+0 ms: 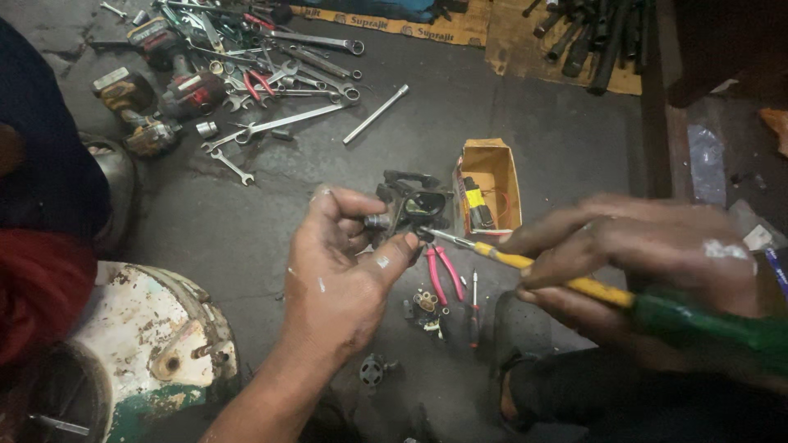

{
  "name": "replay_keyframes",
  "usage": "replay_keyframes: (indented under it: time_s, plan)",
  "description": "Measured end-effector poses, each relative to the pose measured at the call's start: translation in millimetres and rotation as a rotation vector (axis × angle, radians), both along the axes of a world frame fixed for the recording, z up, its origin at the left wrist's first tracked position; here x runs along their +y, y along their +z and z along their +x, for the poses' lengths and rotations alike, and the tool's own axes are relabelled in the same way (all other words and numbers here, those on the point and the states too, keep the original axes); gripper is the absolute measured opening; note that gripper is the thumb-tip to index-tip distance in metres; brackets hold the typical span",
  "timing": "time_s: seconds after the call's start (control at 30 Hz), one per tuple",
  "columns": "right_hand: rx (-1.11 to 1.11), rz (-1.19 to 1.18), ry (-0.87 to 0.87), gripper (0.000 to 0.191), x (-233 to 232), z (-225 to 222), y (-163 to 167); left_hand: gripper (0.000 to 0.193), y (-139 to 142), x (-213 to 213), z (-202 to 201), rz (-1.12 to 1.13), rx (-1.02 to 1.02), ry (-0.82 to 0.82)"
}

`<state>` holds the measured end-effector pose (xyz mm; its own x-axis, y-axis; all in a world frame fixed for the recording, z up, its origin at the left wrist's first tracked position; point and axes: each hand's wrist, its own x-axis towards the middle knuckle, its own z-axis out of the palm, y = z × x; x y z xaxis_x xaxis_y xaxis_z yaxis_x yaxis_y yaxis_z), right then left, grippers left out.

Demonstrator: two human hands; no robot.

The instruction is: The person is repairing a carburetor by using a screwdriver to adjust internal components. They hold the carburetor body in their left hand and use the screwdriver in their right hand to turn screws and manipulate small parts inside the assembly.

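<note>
My left hand (341, 267) grips a small dark metal part (413, 205), like a carburettor body, held up over the floor. My right hand (648, 254) holds a long screwdriver (574, 283) with a yellow shaft section and a green handle. Its metal tip touches the lower edge of the part, close to my left thumb. Below the part, on the floor, lie pink-handled pliers (443, 275), a thin red screwdriver (474, 308) and several small loose parts (425, 308).
An open cardboard box (491, 184) lies just right of the part. Spanners, a socket bar (376, 115) and cordless drills (176, 90) lie scattered at upper left. A rusty white-green drum (156, 344) stands lower left, beside a person's dark and red clothing (41, 230). Dark rods (591, 37) rest on cardboard upper right.
</note>
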<state>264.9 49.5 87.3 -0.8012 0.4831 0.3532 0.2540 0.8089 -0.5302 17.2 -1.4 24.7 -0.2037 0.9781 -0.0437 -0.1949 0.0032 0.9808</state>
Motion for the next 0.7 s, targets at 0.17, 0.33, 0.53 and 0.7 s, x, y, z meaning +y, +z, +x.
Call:
replay_keyframes:
  time_s: [0.17, 0.33, 0.53, 0.7]
  plan:
    - [0.019, 0.005, -0.031, 0.008, 2.4, -2.7, 0.9, 0.035, 3.8, -1.2, -1.0, -0.083, 0.062, -0.009]
    - [0.015, 0.044, -0.029, 0.01, 0.3, -5.5, 3.8, 0.036, 4.7, -0.8, -0.2, -0.029, 0.04, -0.013]
    - [-0.009, 0.059, -0.062, 0.013, -3.6, -7.7, 2.4, 0.035, 0.0, -2.5, -0.7, -0.004, 0.053, -0.02]
    - [-0.055, 0.057, -0.093, 0.016, -5.6, -9.5, -3.9, 0.036, -5.6, -1.0, -0.8, -0.025, 0.028, -0.005]
